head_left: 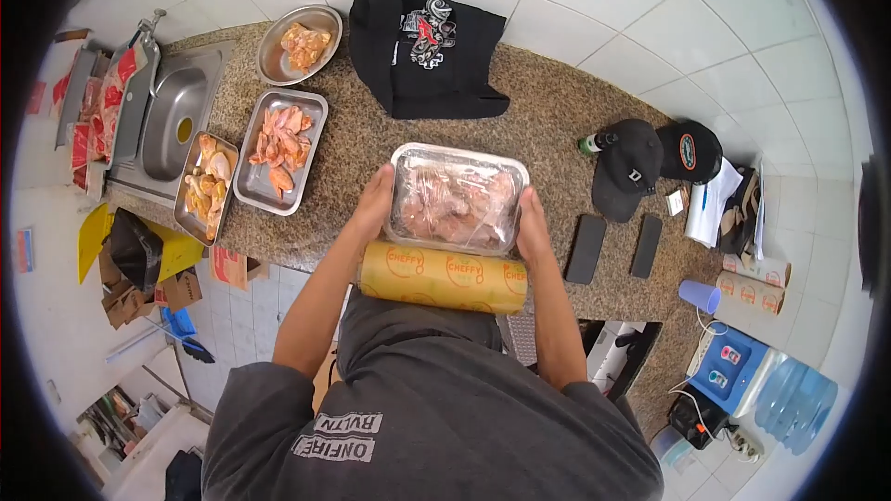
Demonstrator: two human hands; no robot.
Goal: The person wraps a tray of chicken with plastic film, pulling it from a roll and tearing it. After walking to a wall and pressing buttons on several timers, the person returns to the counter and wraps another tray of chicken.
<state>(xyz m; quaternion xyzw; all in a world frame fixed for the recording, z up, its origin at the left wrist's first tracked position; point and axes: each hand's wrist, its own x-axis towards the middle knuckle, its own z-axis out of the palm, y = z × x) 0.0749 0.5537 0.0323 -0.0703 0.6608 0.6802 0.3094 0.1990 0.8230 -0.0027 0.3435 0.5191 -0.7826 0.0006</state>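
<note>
Landmark: the film-covered tray [457, 198], holding pale raw meat, on the granite counter [353, 121].

- Sink [172, 121], metal: far left of it.
- Narrow tray [204, 187] of meat pieces, left of it, beside the sink.
- Larger open tray [251, 187] of meat pieces, nearer its left.
- Round bowl [269, 54], metal, meat inside: beyond it, upper left.
- Left hand [374, 197]: closed on its left side.
- Black cloth [376, 56], printed: just beyond it.
- Yellow roll [444, 278], marked "CHEFFY": just below it, on the person's side.
- Right hand [532, 227]: closed on its right side; finger reach beneath either side cannot be told.
- Two dark flat devices [585, 249], right of it.
- Two black caps [626, 167]: right of it, farther up.
- Purple cup [701, 296]: far right of it, lower down.
</note>
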